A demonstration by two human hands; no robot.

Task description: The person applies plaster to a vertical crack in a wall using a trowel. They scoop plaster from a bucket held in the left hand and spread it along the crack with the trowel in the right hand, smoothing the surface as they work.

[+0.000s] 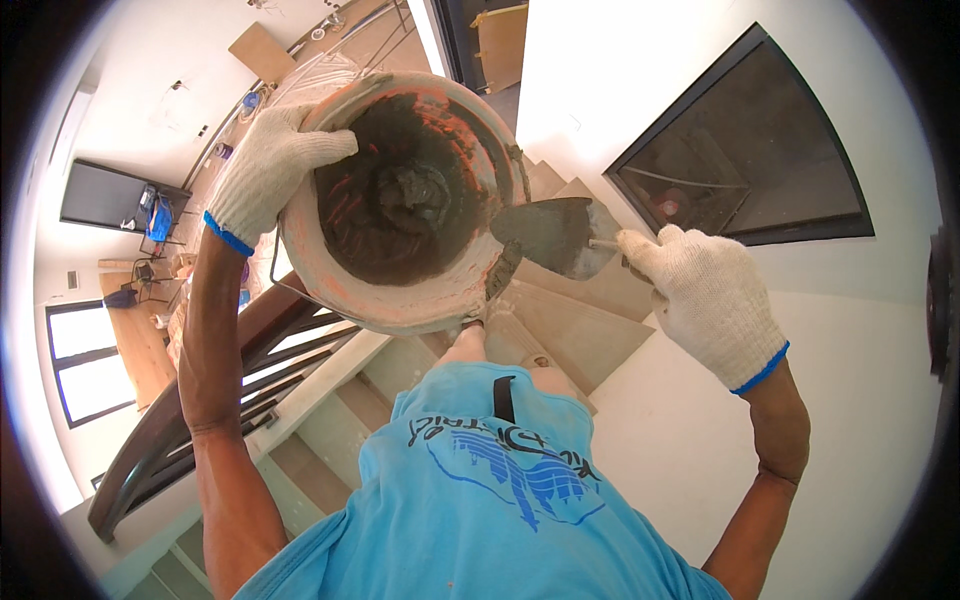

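My left hand (275, 165), in a white knit glove with a blue cuff, grips the upper left rim of a round bucket (395, 312). Its thumb lies over the inside edge. The bucket tilts toward me, and grey wet mortar (410, 200) coats its orange inner wall and bottom. In a matching glove, my right hand (705, 295) is closed around the handle of a trowel (555, 230), most of the handle hidden by the fingers. The trowel's mortar-smeared blade points left, its tip at the bucket's right rim. A lump of mortar (503, 268) clings to that rim below the blade.
Tiled stairs (570, 320) run beneath the bucket and my legs. A dark curved handrail (150, 455) borders them on the left. To the right, a black-framed window (750, 150) is set in the white wall. A lower room at left holds a wooden table (140, 340) and chairs.
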